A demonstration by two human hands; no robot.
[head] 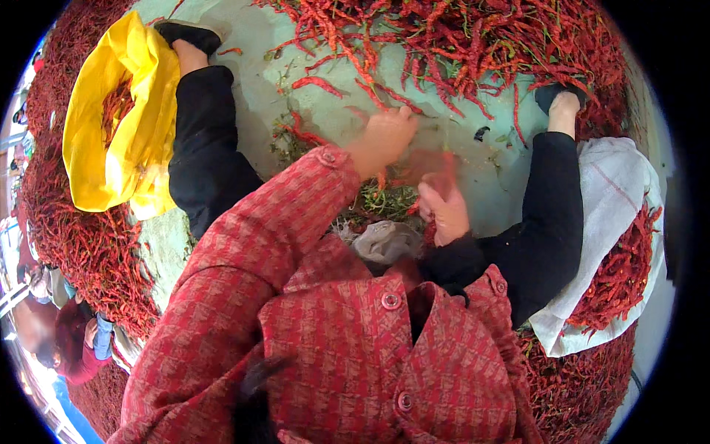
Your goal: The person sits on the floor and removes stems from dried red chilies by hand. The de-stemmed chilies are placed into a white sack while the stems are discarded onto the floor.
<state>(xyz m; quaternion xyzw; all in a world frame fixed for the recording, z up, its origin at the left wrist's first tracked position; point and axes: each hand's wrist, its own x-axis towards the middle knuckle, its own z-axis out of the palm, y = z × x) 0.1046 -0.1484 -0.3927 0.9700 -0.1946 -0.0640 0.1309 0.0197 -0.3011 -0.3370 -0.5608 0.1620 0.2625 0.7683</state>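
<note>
My left hand [390, 133] reaches out over the pale green floor, blurred, its fingers curled beside the end of a red chili pepper [370, 94]. Whether it grips that pepper is unclear. Closer to my body, my right hand [444, 208] is closed around a blurred red chili pepper [448, 166] that points upward. Between my legs lies a small heap of green stems and bits [388, 201] with some red peppers among them. A crumpled whitish cloth or bag [388, 241] sits just below it.
A large pile of red chili peppers [471, 39] spreads beyond my feet. An open yellow sack [155, 127] with peppers stands by my left leg, an open white woven sack [604, 194] of peppers by my right. More peppers are heaped at both sides. Another person [80, 347] is at far left.
</note>
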